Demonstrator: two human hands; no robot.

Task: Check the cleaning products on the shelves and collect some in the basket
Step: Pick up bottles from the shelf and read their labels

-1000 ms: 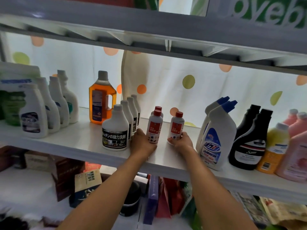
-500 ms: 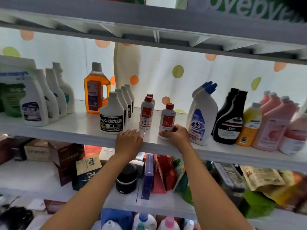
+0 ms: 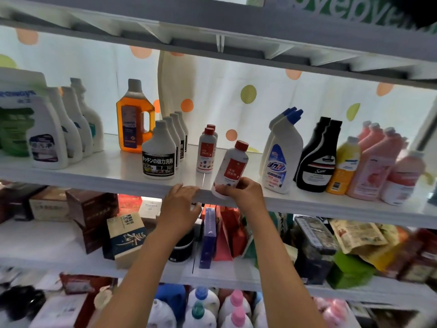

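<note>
A small white bottle with a red cap and red label (image 3: 230,169) is gripped near its base by the right hand (image 3: 243,192), just right of the frame's centre, and it's tilted so the cap leans up and to the right, lifted off the white shelf (image 3: 118,172) at its front edge. The left hand (image 3: 181,204) is laid flat-ish just left of that, fingers fairly straight with the tips resting on the shelf's front lip, nothing held in it. Two more of the same red-capped bottles (image 3: 207,150) are left standing upright on the shelf, one behind the other, a little up and left of the held one. To their left a row of white bottles with black labels (image 3: 159,155) is lined up front to back, and behind those an orange jug with a handle (image 3: 134,117) is parked. At the far left of the frame another row of white bottles (image 3: 48,133) can be made out next to a green pack (image 3: 14,124). Right of the held bottle two white angled-neck bottles with blue caps (image 3: 282,152) are standing, then two black ones (image 3: 318,157), a yellow bottle (image 3: 344,166) and a bunch of pink ones (image 3: 376,166) toward the right edge. Boxes and pouches are crammed on the shelf underneath, and more bottles are seen along the bottom of the frame.
</note>
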